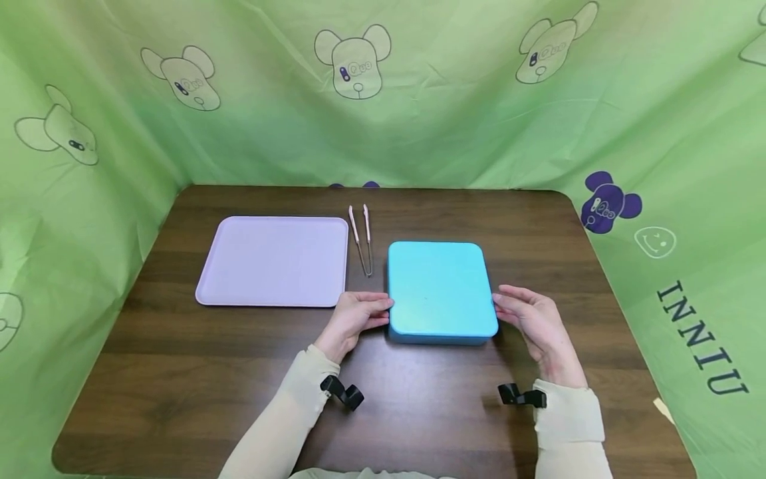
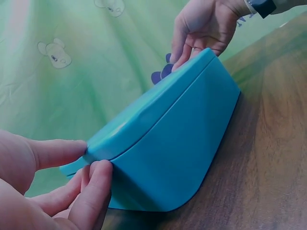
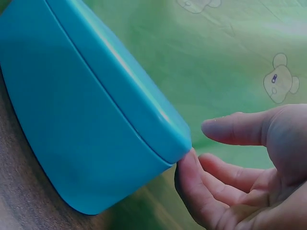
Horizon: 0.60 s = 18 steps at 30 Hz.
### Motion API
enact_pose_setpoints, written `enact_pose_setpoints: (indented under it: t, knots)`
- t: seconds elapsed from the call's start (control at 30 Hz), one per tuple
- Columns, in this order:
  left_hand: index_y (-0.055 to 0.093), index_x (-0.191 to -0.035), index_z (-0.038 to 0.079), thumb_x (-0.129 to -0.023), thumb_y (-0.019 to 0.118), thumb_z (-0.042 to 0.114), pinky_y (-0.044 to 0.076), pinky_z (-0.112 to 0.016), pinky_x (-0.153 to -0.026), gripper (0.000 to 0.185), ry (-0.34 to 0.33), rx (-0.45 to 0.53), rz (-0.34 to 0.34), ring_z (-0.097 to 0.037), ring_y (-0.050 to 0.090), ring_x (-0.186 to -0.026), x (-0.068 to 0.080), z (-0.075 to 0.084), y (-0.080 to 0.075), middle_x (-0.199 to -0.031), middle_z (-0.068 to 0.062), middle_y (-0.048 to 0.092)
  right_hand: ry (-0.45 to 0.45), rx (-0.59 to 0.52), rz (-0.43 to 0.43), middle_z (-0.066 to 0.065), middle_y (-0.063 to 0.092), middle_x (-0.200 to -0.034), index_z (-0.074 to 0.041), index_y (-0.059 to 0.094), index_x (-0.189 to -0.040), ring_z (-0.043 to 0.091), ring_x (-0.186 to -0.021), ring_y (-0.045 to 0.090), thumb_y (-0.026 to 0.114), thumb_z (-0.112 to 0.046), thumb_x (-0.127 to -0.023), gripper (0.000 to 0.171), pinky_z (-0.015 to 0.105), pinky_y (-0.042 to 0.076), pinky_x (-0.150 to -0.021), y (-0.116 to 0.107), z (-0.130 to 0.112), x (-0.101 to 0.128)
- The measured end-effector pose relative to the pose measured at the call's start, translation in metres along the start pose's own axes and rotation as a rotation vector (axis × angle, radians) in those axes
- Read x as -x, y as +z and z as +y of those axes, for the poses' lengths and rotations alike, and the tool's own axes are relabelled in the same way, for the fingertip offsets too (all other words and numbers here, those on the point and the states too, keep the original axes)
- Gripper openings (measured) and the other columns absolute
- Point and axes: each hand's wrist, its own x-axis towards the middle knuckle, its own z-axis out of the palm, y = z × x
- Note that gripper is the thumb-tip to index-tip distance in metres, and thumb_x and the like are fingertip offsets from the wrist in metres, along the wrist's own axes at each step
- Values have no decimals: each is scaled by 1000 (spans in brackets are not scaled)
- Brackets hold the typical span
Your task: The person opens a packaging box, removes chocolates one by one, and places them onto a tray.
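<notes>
A blue lidded box (image 1: pixel 441 293) stands on the table, its lid (image 2: pixel 122 129) seated and a thin seam running round the side. At its left side my left hand (image 1: pixel 357 318) pinches the lid edge, the thumb on the lid and curled fingertips at the seam below. On the opposite side is my right hand (image 1: pixel 534 322). Its index fingertip (image 3: pixel 189 167) touches the lid's lower edge at a corner, while the thumb (image 3: pixel 235 128) stands apart from the lid. What the box holds is hidden.
Left of the box lies a pale purple tray (image 1: pixel 278 263). Tongs (image 1: pixel 366 246) with pink handles lie between tray and box, close behind my left hand. A dark wooden table (image 1: pixel 179 399) is bordered at the back and sides by a green printed curtain (image 1: pixel 431 120).
</notes>
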Motion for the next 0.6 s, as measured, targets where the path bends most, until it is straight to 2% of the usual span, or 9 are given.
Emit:
enact_pose_setpoints:
  t: [0.3,0.6]
  knots:
    - [67,-115,-15,-89,72,-4,58,-23,-66,28,21,-17,5,-9,64,-64,0,3,-2,-83,-5,69,28,-5,17,-8,71,-93,14,36,-147,6,-84,70,73,-14,-94,70,20,56,-80,5,1,-1]
    - [67,-115,-13,-90,72,-2,58,-23,-66,28,39,-34,15,-8,64,-65,-2,5,-2,-81,-4,69,15,7,22,-9,72,-93,14,36,-147,4,-85,69,71,-13,-96,68,20,56,-80,7,2,-1]
